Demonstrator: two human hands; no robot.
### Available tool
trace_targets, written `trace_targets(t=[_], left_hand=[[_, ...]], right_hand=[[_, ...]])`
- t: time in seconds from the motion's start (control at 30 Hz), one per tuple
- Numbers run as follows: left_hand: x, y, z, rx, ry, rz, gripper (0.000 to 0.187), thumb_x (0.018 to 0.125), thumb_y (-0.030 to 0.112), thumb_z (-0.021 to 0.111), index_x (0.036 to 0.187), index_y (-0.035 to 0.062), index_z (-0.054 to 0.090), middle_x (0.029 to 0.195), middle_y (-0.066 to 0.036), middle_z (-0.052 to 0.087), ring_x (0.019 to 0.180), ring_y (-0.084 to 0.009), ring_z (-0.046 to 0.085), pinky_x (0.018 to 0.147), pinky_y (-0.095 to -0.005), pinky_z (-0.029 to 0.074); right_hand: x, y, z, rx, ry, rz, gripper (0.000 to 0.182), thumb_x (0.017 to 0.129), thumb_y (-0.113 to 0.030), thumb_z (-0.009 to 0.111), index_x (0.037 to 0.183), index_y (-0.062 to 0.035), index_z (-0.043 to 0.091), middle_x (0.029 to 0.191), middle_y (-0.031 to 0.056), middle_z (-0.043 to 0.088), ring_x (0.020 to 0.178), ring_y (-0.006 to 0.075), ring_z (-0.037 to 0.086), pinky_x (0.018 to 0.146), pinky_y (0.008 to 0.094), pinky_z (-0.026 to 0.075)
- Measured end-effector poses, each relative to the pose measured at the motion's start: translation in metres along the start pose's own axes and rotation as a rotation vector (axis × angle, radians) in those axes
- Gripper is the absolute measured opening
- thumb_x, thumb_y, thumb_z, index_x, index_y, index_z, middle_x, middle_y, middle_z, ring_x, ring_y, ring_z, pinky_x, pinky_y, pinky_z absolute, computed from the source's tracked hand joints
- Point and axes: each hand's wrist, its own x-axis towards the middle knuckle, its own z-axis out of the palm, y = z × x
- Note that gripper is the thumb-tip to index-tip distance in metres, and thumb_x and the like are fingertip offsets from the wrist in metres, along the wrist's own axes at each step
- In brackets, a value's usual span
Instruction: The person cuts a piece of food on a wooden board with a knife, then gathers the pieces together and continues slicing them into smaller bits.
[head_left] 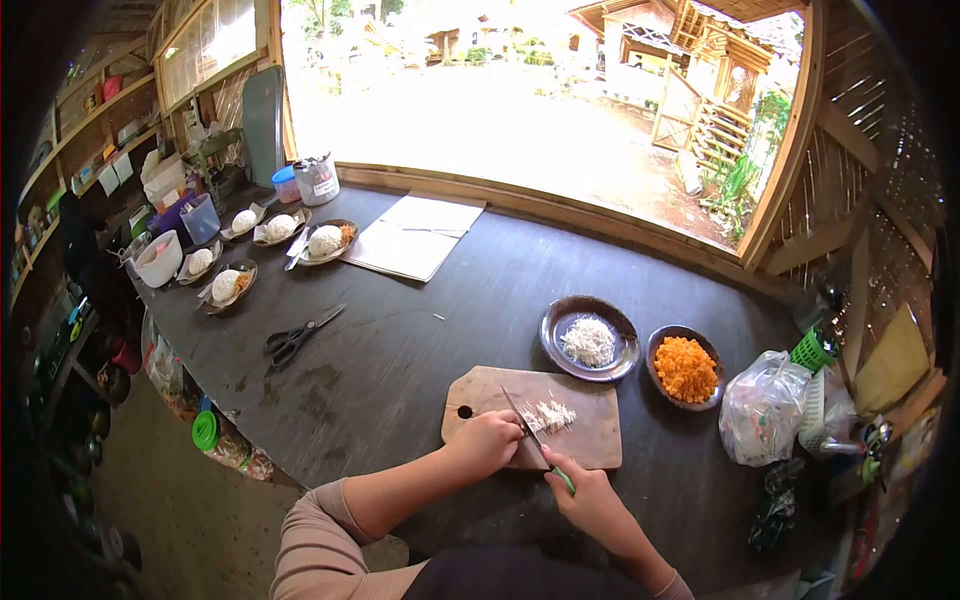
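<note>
A wooden cutting board (590, 450) lies at the table's front edge, under both hands. My right hand (588, 497) is closed around the green handle of a knife (524, 415), whose blade slants up and left over the board. Curled close against the blade's left side is my left hand (487, 442); what its fingers hold is hidden. Chopped white pieces (553, 414) are scattered right of the blade. Just behind the board, a dark plate (548, 335) holds a heap of white shreds (588, 342). Beside it, orange bits (686, 370) fill a dark bowl (655, 345).
Black scissors (300, 338) lie on the dark table (400, 350). Farther left stand several plates of white rice (325, 240), near a white tub (158, 262). A pale board (415, 237) lies below the window. At right sits a filled plastic bag (763, 408).
</note>
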Motion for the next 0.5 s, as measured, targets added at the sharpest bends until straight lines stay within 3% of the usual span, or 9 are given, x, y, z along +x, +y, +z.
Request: trace_targets(t=[0.13, 0.23, 0.3, 0.33, 0.4, 0.5], left_hand=[[0.0, -0.002, 0.002, 0.022, -0.005, -0.007, 0.015, 0.08, 0.006, 0.063, 0.09, -0.0009, 0.072, 0.097, -0.013, 0.067, 0.09, -0.031, 0.066, 0.082, -0.0383, 0.053], [0.0, -0.004, 0.003, 0.024, 0.002, 0.002, 0.016, 0.08, 0.006, 0.063, 0.091, -0.0002, 0.072, 0.097, -0.013, 0.067, 0.089, -0.0308, 0.066, 0.082, -0.0382, 0.054], [0.0, -0.005, 0.003, 0.029, -0.001, 0.004, 0.016, 0.08, 0.006, 0.063, 0.091, -0.0001, 0.072, 0.097, -0.013, 0.067, 0.089, -0.0308, 0.066, 0.082, -0.0381, 0.054], [0.0, -0.005, 0.003, 0.032, -0.002, 0.003, 0.016, 0.081, 0.007, 0.062, 0.092, 0.0001, 0.072, 0.098, -0.013, 0.067, 0.089, -0.0308, 0.066, 0.082, -0.038, 0.054], [-0.001, -0.004, 0.002, 0.018, 0.004, 0.009, 0.016, 0.081, 0.007, 0.062, 0.091, 0.0001, 0.072, 0.098, -0.013, 0.066, 0.089, -0.0309, 0.066, 0.082, -0.0382, 0.054], [0.0, -0.004, 0.001, 0.003, 0.003, 0.002, 0.015, 0.081, 0.007, 0.062, 0.09, 0.0, 0.072, 0.097, -0.013, 0.066, 0.089, -0.0312, 0.066, 0.081, -0.0386, 0.054]], right_hand=[[0.004, 0.006, 0.005, 0.016, -0.01, 0.026, 0.039, 0.092, -0.009, 0.061, 0.132, -0.0096, 0.057, 0.089, 0.0271, 0.065, 0.074, 0.0403, 0.065, 0.069, 0.0367, 0.051], [0.011, 0.017, 0.015, 0.016, 0.047, -0.091, 0.039, 0.092, -0.009, 0.061, 0.131, -0.009, 0.058, 0.09, 0.0282, 0.064, 0.077, 0.0414, 0.066, 0.07, 0.0375, 0.051], [0.013, 0.016, 0.015, -0.013, 0.08, -0.139, 0.039, 0.091, -0.008, 0.061, 0.13, -0.0094, 0.058, 0.078, 0.0298, 0.062, 0.075, 0.0467, 0.063, 0.065, 0.0459, 0.05], [0.012, 0.014, 0.015, -0.012, 0.082, -0.141, 0.039, 0.091, -0.008, 0.061, 0.13, -0.0094, 0.058, 0.078, 0.0298, 0.062, 0.075, 0.0467, 0.063, 0.065, 0.0459, 0.05], [0.01, 0.011, 0.012, -0.019, 0.048, -0.057, 0.038, 0.092, -0.009, 0.061, 0.13, -0.0077, 0.058, 0.091, 0.0292, 0.064, 0.084, 0.0419, 0.067, 0.073, 0.0372, 0.051], [0.003, 0.005, 0.007, 0.008, 0.068, -0.04, 0.038, 0.092, -0.009, 0.061, 0.13, -0.0084, 0.058, 0.088, 0.0281, 0.064, 0.074, 0.0398, 0.066, 0.071, 0.036, 0.05]])
